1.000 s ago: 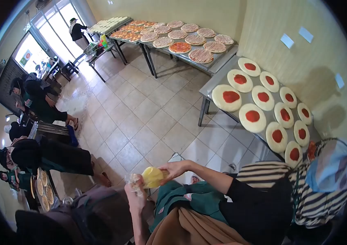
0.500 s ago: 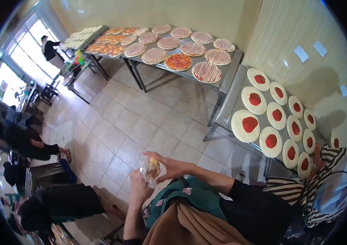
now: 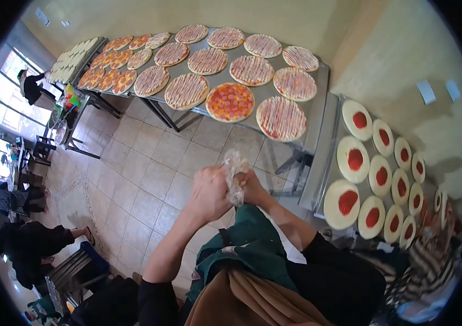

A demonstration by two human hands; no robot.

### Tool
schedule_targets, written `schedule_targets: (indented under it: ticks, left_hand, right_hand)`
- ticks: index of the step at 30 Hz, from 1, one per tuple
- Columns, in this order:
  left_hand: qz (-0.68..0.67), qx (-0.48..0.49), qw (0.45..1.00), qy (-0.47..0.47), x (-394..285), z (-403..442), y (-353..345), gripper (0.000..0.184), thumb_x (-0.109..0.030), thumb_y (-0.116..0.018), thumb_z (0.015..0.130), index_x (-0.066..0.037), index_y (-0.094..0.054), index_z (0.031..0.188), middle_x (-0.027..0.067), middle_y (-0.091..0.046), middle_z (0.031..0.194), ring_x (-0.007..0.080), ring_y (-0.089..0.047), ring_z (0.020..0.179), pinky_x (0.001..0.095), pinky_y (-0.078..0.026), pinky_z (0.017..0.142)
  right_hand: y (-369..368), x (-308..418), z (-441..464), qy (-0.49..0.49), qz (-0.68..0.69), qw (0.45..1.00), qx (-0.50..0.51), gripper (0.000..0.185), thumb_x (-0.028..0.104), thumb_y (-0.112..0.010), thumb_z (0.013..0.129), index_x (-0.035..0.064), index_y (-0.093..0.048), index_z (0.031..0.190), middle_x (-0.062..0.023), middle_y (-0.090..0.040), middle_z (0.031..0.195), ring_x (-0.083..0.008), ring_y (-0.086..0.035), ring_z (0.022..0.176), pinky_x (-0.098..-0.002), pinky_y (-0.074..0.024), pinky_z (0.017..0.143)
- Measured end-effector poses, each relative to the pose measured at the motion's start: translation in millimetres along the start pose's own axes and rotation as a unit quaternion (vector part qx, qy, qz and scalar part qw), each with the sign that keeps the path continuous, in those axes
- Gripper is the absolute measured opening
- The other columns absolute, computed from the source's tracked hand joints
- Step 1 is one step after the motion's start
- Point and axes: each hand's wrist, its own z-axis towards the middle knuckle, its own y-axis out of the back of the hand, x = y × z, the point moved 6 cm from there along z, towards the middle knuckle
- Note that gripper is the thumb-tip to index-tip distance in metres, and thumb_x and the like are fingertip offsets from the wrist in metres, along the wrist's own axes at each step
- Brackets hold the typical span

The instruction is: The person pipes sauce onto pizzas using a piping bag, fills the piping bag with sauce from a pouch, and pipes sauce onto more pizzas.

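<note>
In front of my body, over the tiled floor, both hands hold a crumpled clear plastic bag [image 3: 235, 169]. What is inside the bag is hard to make out. My left hand [image 3: 211, 191] is closed in a fist on the bag's left side. My right hand [image 3: 252, 187] grips it from the right, its fingers partly hidden behind the plastic. Beyond the hands, on a metal table, lie a pizza with diced red topping [image 3: 230, 102] and a pizza with pale sauce stripes [image 3: 281, 118].
The metal table [image 3: 318, 117] carries many more pizzas along the wall. At the right, another table [image 3: 318, 187] holds dough rounds [image 3: 353, 158] with red sauce in their middles. A person in striped cloth [image 3: 432, 261] is close on my right. Other people [image 3: 30, 247] are at the left.
Both hands and the bag have moved up and right, toward the pizza table. My right hand's spread fingers have closed on the bag. The view has turned and come nearer the tables.
</note>
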Motion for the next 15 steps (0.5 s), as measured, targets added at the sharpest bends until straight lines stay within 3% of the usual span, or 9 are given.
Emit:
schedule_targets:
  ticks: [3, 7, 9, 10, 11, 15]
  left_hand:
    - [-0.041, -0.028, 0.998, -0.043, 34.7, 90.1, 24.0, 0.019, -0.009, -0.055, 0.073, -0.005, -0.061, 0.090, 0.0200, -0.058, 0.074, 0.0409, -0.056, 0.070, 0.0446, -0.044, 0.063]
    - [-0.026, 0.002, 1.000, -0.005, 90.3, 213.7, 40.5, 0.017, -0.016, -0.054, 0.080, -0.005, -0.061, 0.091, 0.0195, -0.060, 0.082, 0.0390, -0.058, 0.074, 0.0431, -0.046, 0.066]
    - [-0.077, -0.067, 0.993, -0.058, 119.6, 265.8, 42.0, 0.021, -0.021, -0.056, 0.081, -0.005, -0.061, 0.095, 0.0172, -0.061, 0.084, 0.0360, -0.060, 0.076, 0.0406, -0.047, 0.068]
    - [-0.085, -0.081, 0.991, -0.063, 136.1, 290.5, 40.1, 0.025, -0.023, -0.058, 0.077, 0.000, -0.058, 0.084, 0.0214, -0.060, 0.077, 0.0391, -0.059, 0.074, 0.0439, -0.047, 0.067]
    - [-0.091, -0.095, 0.989, -0.069, 151.7, 312.8, 37.6, 0.031, -0.025, -0.061, 0.072, 0.005, -0.055, 0.074, 0.0255, -0.059, 0.071, 0.0423, -0.058, 0.071, 0.0471, -0.046, 0.065]
    - [-0.128, -0.074, 0.989, -0.026, 200.4, 372.7, 20.2, 0.024, -0.016, -0.060, 0.072, 0.003, -0.059, 0.086, 0.0235, -0.061, 0.079, 0.0399, -0.060, 0.076, 0.0447, -0.047, 0.069]
  right_hand:
    - [50.8, -1.9, 89.3, -0.027, -0.052, 0.998, -0.013, 0.032, 0.003, -0.066, 0.078, 0.0050, -0.057, 0.108, 0.0012, -0.060, 0.095, -0.0079, -0.054, 0.088, -0.0254, -0.0451, 0.078]
    - [123.7, -30.0, 201.3, -0.026, -0.107, 0.992, -0.066, 0.025, 0.008, -0.067, 0.079, 0.0059, -0.059, 0.102, 0.0015, -0.060, 0.092, -0.0085, -0.056, 0.083, -0.0259, -0.0469, 0.073]
    - [158.0, -53.0, 250.6, -0.029, -0.149, 0.986, -0.069, 0.020, 0.008, -0.064, 0.080, 0.0056, -0.059, 0.100, 0.0003, -0.061, 0.089, -0.0087, -0.057, 0.078, -0.0261, -0.0478, 0.069]
    - [170.7, -55.8, 274.1, 0.018, -0.156, 0.984, -0.079, 0.017, 0.007, -0.063, 0.081, 0.0048, -0.059, 0.098, -0.0008, -0.062, 0.087, -0.0092, -0.059, 0.077, -0.0265, -0.0482, 0.067]
    - [184.3, -66.9, 293.2, 0.001, -0.115, 0.989, -0.096, 0.016, 0.007, -0.062, 0.082, 0.0039, -0.059, 0.097, -0.0020, -0.062, 0.086, -0.0101, -0.059, 0.075, -0.0270, -0.0487, 0.066]
    - [214.2, -99.3, 340.1, -0.037, 0.004, 0.988, -0.152, 0.011, 0.007, -0.057, 0.087, 0.0005, -0.058, 0.095, -0.0057, -0.064, 0.080, -0.0137, -0.062, 0.071, -0.0292, -0.0506, 0.065]
